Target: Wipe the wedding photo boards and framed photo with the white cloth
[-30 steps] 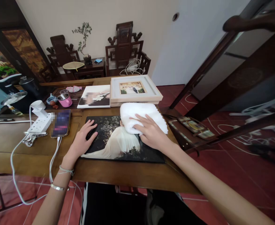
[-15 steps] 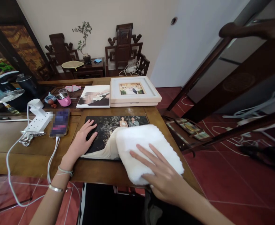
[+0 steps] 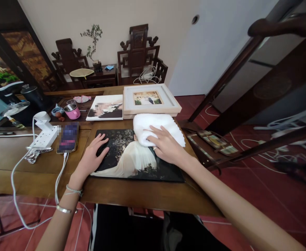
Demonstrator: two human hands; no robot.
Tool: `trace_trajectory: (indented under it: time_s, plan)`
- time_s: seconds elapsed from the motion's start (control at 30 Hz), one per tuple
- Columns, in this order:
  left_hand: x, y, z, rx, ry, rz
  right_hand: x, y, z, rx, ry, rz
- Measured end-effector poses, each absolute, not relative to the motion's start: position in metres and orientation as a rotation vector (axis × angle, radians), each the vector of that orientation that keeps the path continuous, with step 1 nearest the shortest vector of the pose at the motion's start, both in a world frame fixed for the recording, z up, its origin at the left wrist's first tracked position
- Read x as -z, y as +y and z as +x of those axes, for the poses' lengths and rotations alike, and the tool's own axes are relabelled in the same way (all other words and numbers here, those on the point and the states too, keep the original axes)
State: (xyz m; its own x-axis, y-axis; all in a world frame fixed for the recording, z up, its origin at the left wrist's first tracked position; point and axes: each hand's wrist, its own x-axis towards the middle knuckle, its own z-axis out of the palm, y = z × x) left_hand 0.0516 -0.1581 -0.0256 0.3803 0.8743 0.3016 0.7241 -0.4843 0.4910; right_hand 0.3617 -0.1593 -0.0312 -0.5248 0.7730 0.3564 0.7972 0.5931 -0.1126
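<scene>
With its fingers spread flat, the right hand (image 3: 167, 144) presses the white cloth (image 3: 153, 127) beneath them, seemingly for even contact. Under the cloth lies the dark photo panel (image 3: 116, 153); at its left edge, the left hand's (image 3: 91, 157) parted fingers rest, apparently steadying it.

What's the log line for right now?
left hand: on dark photo panel, left end | right hand: on white cloth, covering panel's upper right | beyond: framed picture
</scene>
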Motion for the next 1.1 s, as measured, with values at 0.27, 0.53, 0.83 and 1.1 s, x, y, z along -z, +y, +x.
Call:
trace_trajectory:
  time_s: [0.27,0.53,0.83,1.1]
  plan:
    - [0.026,-0.158,0.052,-0.772,1.417,2.374,0.031,-0.254,0.349,0.138,-2.398,-1.06]
    - [0.025,-0.159,0.052,-0.738,1.448,2.358,0.029,-0.286,0.354,0.039,-2.436,-0.887]
    - [0.025,-0.158,0.051,-0.743,1.459,2.346,0.03,-0.177,0.374,-0.034,-2.462,-1.178]
    - [0.025,-0.158,0.051,-0.737,1.462,2.346,0.034,-0.192,0.379,0.051,-2.443,-1.178]
